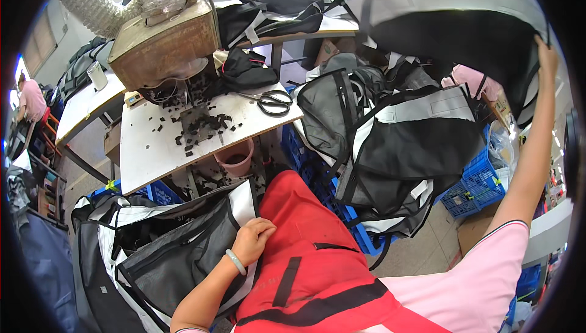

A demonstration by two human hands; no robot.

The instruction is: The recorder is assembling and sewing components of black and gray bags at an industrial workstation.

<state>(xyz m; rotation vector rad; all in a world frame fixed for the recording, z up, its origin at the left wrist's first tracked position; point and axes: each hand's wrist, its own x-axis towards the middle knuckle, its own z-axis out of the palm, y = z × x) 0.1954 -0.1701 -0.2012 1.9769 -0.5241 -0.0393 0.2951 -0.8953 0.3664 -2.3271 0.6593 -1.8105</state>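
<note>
Pink-shirted co-worker [33,98] is showing at the far left, well apart from the person's own hands. Nearer, a gray-and-black bag piece [174,244] is lying beside the person's lap, its opening facing up. The left hand [253,241] is resting on its white-trimmed edge with fingers curled, seemingly steadying the fabric; whether they are pinching it, I cannot tell. A pale bangle [235,262] is circling that wrist.

Beyond, a rusty metal machine housing [162,40] is standing over a white-topped table [146,150], a flexible foil duct [91,3] leading off it, presumably for carrying away fumes. Black scraps [204,124] are littering the tabletop, and a pink bucket [237,167] is sitting below its edge, probably for catching offcuts. Black-handled shears [260,98] are lying near the table's right corner, likely within easy reach.

A red apron [329,266] is covering the person's front. Right of it, black-and-gray bag pieces [421,150] are piling over a blue crate [293,150], which is apparently keeping them off the floor. At upper right, the right hand [546,58] is gripping the edge of a curved black-and-white panel [452,34], the arm stretching high, perhaps because the panel is so long.
</note>
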